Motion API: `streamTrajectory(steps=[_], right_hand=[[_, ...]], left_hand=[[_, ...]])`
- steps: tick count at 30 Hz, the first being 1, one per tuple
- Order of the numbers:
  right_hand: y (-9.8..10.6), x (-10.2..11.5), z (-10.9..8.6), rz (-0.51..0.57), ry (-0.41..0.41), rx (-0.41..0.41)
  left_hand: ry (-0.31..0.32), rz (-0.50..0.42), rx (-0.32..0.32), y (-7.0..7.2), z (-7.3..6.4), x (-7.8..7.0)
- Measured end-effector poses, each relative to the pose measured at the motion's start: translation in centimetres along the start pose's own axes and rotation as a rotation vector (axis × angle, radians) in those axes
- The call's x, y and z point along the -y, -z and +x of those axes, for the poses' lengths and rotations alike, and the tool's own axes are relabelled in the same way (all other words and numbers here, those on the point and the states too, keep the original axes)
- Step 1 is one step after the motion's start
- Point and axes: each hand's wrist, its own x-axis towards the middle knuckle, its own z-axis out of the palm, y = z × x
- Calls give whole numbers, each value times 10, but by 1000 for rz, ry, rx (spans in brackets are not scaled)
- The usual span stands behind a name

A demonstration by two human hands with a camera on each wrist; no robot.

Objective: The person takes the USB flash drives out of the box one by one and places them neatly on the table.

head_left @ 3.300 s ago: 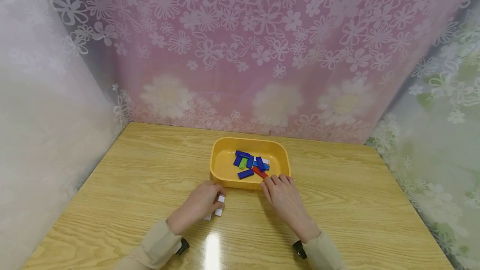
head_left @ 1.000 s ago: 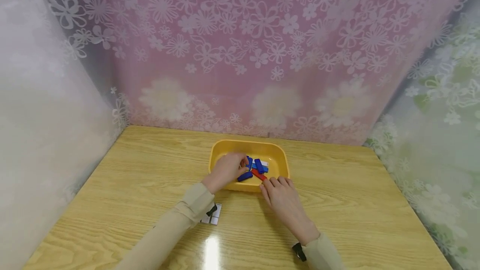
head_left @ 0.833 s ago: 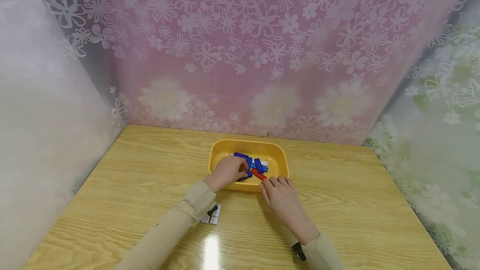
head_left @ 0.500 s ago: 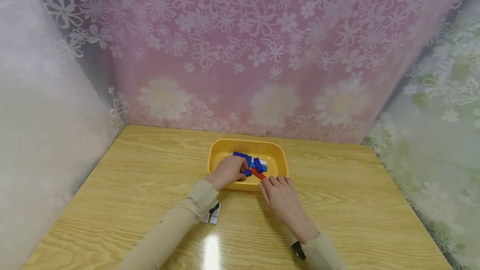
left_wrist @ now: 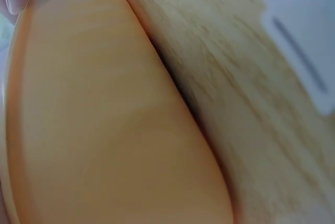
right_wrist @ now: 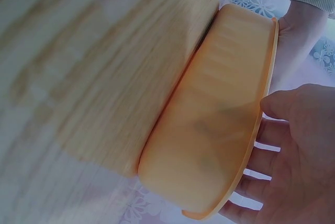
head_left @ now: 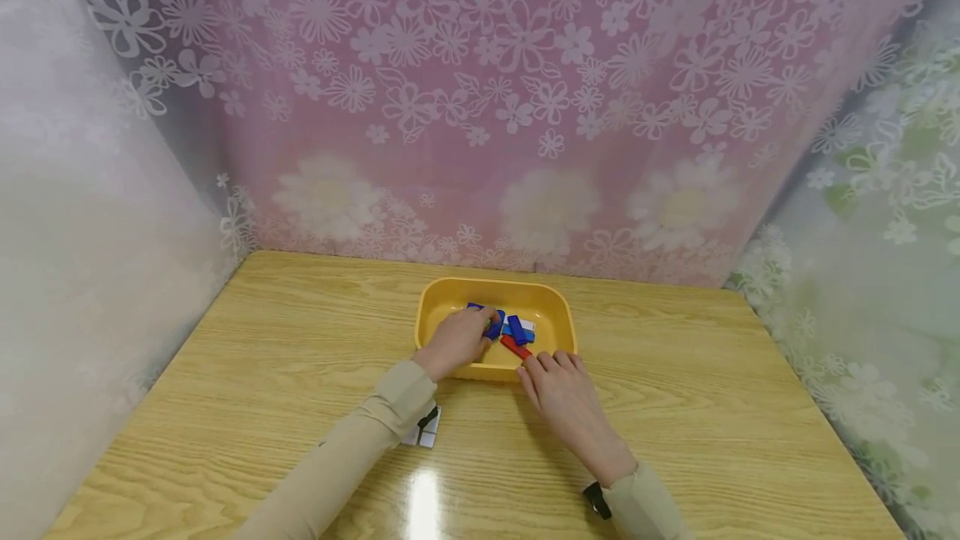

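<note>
My left hand reaches over the near wall into a yellow plastic tub. Its thumb and fingers bend around dark blue oblong pieces; I cannot tell whether one is pinched. The hand hides part of that pile. With fingers over the near rim and thumb outside, my right hand grips the tub, as the right wrist view shows. Beside its fingertips lies a red piece. Another dark blue piece crosses a white piece and a lighter blue one.
White oblong pieces lie on the wooden table before the tub, partly under my left wrist. One white piece with a dark slot shows in the left wrist view. Flowered curtains enclose the table's back and sides.
Since the first frame, my left hand has gone from the white pieces on the table into the tub. The dark blue piece by the near wall has left its spot. My right hand stays put.
</note>
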Motion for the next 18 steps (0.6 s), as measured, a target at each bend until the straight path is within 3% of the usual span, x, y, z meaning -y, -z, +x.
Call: streamTrajectory(steps=[5,10,18], right_hand=[[1,1,1,-6,-8,16],[1,1,1,-6,-6,11],[2,1,1,-11,-11,22]], left_hand=[[-30,1,-72,0,-1,0],[-19,-66,-115,5,-3,-4],[-41,-211,-191,30,-16,-20]])
